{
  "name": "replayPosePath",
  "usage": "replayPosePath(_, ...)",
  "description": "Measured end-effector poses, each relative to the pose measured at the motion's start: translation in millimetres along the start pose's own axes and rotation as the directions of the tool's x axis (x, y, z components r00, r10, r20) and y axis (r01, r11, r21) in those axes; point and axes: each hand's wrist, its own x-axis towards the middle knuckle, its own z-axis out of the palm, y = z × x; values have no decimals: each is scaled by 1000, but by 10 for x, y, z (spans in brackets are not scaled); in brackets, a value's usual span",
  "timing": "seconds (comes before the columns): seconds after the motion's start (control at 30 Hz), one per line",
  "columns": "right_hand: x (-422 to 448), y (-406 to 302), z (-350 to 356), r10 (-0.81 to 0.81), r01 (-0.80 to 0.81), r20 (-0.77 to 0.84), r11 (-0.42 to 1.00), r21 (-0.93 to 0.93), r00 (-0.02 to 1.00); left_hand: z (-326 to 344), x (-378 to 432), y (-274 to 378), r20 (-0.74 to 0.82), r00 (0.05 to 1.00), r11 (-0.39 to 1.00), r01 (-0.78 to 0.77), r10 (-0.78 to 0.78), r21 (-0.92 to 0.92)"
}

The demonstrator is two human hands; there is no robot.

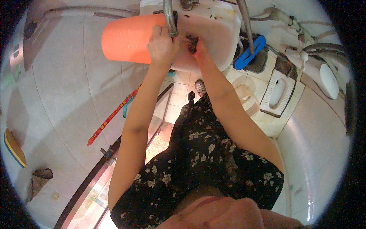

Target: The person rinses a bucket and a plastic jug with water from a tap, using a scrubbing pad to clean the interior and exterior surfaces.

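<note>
An orange plastic bucket [125, 38] lies on its side across the left edge of a washbasin [223, 37]. My left hand [163, 45] is closed on the mouth end of the bucket, just under the curved metal spout of a tap [169, 20]. Inside the basin, my right hand [201, 48] reaches down beside a dark, ragged patch [192, 43] with a bit of red at its lower edge. Whether that patch is something held or the drain area I cannot tell. The fingertips of my right hand are mostly hidden.
Right of the basin stand a blue mop head [250, 53] on a metal pole and a translucent bin [247, 98]. A squat toilet [276, 90] is set in the tiled floor. On the left, a red printed strip [114, 116] hangs near a glass door's dark frame [85, 186].
</note>
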Motion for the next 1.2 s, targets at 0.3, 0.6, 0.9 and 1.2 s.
replayPosePath(0.3, -768, -258, 131, -77, 89, 45, 914, -397, 996, -596, -577, -968, -416, 908, 981, 126, -53, 148)
replayPosePath(0.6, -1582, -641, 436, -121, 174, 128, 770, -614, 984, -527, -737, -1449, -319, 751, 567, 89, -578, -819)
replayPosePath(0.9, -1683, -792, 351, -654, 676, 431, 170, -717, 622, 1066, -663, -1402, 498, 665, -259, 431, -557, -864)
replayPosePath(1.2, -1701, -481, 660, -614, 601, 641, -316, -734, 461, 1325, -384, -1328, -142, 815, 820, 526, -562, -225)
